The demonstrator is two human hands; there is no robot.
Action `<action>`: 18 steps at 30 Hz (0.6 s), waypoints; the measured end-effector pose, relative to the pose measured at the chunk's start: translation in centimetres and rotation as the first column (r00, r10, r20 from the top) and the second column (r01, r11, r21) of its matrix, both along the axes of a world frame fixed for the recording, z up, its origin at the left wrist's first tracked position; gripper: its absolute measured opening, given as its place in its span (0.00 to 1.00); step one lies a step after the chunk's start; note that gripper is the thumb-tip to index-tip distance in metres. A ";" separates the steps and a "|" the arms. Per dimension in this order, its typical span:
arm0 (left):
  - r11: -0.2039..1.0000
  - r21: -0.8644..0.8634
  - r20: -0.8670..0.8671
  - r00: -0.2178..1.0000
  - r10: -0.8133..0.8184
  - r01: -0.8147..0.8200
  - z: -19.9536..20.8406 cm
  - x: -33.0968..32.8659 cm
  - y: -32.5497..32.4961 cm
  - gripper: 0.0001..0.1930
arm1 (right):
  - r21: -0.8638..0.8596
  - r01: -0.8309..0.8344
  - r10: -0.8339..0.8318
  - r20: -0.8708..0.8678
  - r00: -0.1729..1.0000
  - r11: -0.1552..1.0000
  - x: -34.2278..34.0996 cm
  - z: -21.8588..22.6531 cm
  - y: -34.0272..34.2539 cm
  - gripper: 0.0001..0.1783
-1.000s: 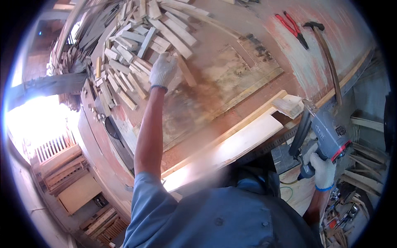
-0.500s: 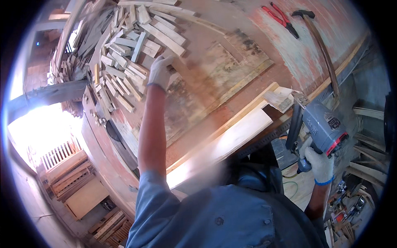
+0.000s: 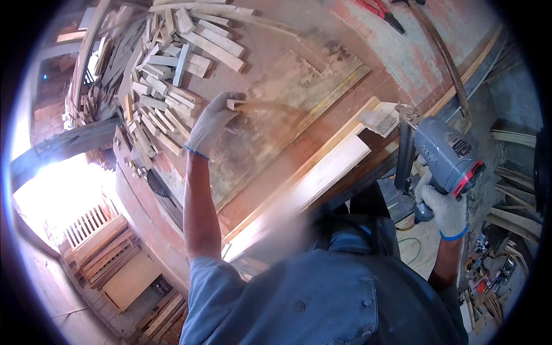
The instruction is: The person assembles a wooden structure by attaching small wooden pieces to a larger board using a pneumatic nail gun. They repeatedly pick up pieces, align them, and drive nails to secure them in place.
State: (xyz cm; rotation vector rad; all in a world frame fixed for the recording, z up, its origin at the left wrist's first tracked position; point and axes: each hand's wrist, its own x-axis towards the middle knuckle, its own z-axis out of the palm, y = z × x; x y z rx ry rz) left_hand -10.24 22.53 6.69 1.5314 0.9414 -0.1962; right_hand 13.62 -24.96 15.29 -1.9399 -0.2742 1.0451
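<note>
My left hand (image 3: 208, 127), in a pale work glove, is closed round the end of a small wooden strip (image 3: 259, 106), held over the stained wooden panel (image 3: 259, 144) on the bench. The strip's far end is blurred. My right hand (image 3: 447, 211), also gloved, grips the handle of a grey and red nail gun (image 3: 443, 150). The gun's nose stands by a short wood piece (image 3: 380, 119) at the right end of a pale board (image 3: 336, 167), which lies along the near bench edge. A blurred patch hides the board's left part.
Left of the panel lies a heap of cut wood pieces (image 3: 210, 49). Red-handled pliers (image 3: 382, 14) and a hammer (image 3: 440, 49) are at the far right of the bench. A toothed saw blade (image 3: 156, 185) shows at the left edge.
My left hand has drawn back from the wood heap toward me, now with a wooden strip in it. The nail gun stays in my right hand. The whole view has shifted slightly.
</note>
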 end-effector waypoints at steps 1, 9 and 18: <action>0.997 -0.065 0.052 0.998 0.042 -0.039 -0.1 -0.4 0.0 0.22 | -0.007 -0.002 0.002 0.025 1.000 1.000 0.0 0.3 0.2 0.15; 0.944 -0.296 0.236 0.947 0.219 -0.144 -0.8 -1.6 -1.6 0.24 | 0.019 0.055 -0.055 0.003 0.998 0.998 -0.6 -0.6 -0.6 0.08; 0.966 -0.065 0.168 0.952 0.256 -0.249 -0.5 -2.7 -2.1 0.27 | 0.016 0.024 -0.024 -0.026 0.999 1.000 -0.5 -0.5 -0.3 0.07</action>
